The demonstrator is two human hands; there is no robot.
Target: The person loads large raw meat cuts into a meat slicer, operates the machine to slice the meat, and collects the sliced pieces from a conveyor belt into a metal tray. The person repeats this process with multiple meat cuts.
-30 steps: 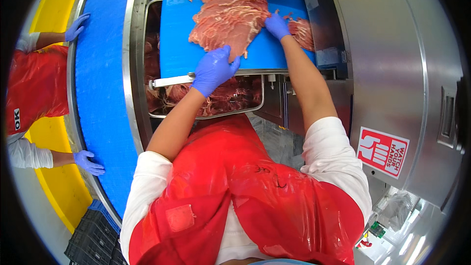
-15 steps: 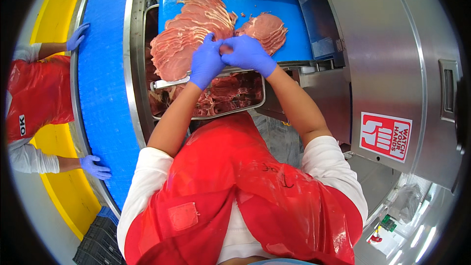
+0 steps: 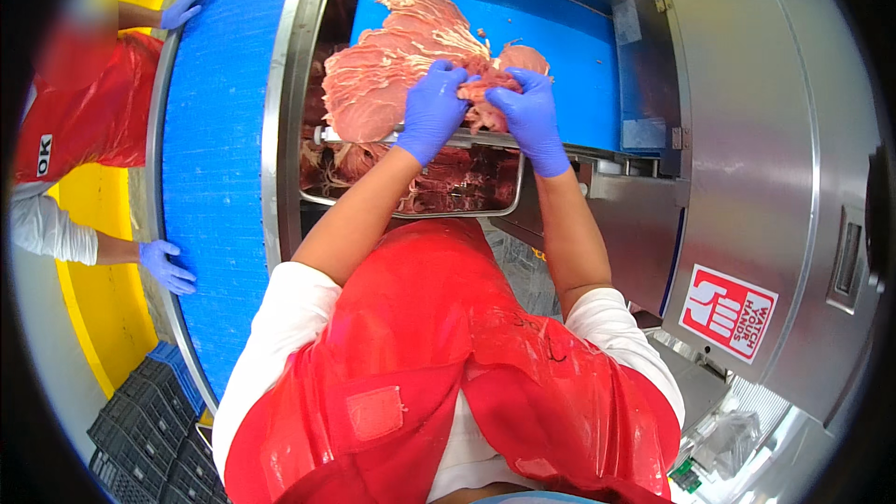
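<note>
My left hand, in a blue glove, grips meat at the right edge of a broad pile of thin pink slices on the blue board. My right hand, also gloved, has thumb and fingers closed on loose reddish slices between the two hands. A smaller round stack of slices lies just beyond it, partly hidden. The big pile overhangs the board's front left, above a steel tray holding dark red meat.
A long blue conveyor belt runs along my left. Across it a co-worker in a red apron has a gloved hand and another gloved hand at the belt. Crates stand lower left; a steel cabinet fills my right.
The spread slices were shifted toward the front left of the board. My hands came together at its front, then parted slightly, with loose slices now showing between them.
</note>
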